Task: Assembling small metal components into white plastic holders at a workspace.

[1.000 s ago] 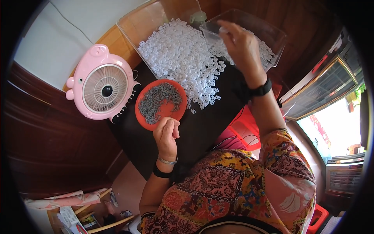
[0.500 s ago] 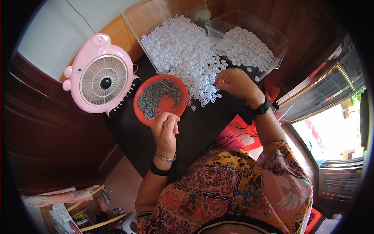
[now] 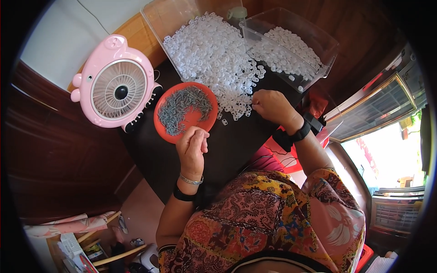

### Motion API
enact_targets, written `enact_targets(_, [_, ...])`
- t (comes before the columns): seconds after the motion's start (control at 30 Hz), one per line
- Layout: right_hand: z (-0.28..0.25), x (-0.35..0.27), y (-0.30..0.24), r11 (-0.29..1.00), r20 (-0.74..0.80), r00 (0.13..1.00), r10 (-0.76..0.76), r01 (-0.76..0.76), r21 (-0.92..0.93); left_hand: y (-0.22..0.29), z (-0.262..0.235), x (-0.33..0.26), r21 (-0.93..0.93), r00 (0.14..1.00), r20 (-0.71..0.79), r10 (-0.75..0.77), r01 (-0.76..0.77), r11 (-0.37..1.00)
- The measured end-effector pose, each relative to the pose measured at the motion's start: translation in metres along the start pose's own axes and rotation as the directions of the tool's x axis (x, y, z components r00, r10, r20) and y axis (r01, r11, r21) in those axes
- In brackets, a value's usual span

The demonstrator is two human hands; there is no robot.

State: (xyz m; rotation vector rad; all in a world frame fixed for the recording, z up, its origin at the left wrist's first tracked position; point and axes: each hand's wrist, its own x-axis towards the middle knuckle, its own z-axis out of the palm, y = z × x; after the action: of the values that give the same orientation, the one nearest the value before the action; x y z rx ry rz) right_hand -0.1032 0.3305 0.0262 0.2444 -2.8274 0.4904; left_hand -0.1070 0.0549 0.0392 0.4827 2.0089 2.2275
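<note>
My left hand (image 3: pixel 193 146) is closed, thumb against curled fingers, at the near edge of a red round plate (image 3: pixel 159 126). What it holds, if anything, is too small to make out. In the plate lies a heap of small grey metal pins (image 3: pixel 175 111), like nails or screws. My right hand (image 3: pixel 273 108) is closed too, knuckles up, over the table beside the loose white plastic pieces (image 3: pixel 232 102). Its fingertips are partly hidden, and nothing shows clearly in them. The white pieces are small and oval with holes, spilling from a large heap (image 3: pixel 205 50).
A clear plastic bin (image 3: pixel 157 22) lies behind the big heap. To its right a second clear box (image 3: pixel 325 68) holds smaller white pieces (image 3: pixel 291 45). A pink animal-shaped fan (image 3: pixel 120 91) stands at the left on the dark table (image 3: pixel 218 145). Red plastic (image 3: pixel 298 159) shows beneath my right forearm.
My right hand has come down slightly, nearer the table and my body, with its fingers turned more downward. My left hand stays closed by the plate, and the whole view has shifted a little.
</note>
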Motion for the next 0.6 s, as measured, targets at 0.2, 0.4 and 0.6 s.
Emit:
enact_targets(0.2, [-0.014,0.0,-0.007,0.999,-0.039,0.999,0.009,-0.008,0.034,-0.002,0.003,0.0,-0.012,0.993,0.069,-0.098,0.099,0.995])
enact_targets(0.4, [-0.029,0.006,-0.075,0.807,-0.082,0.946,-0.313,0.311,0.502,-0.006,0.002,0.0,-0.042,0.923,0.236,-0.305,0.324,0.945])
enact_targets(0.6, [-0.017,0.009,-0.097,0.733,-0.127,0.89,-0.439,0.436,0.522,-0.011,0.0,0.001,-0.153,0.882,0.369,-0.294,0.369,0.917])
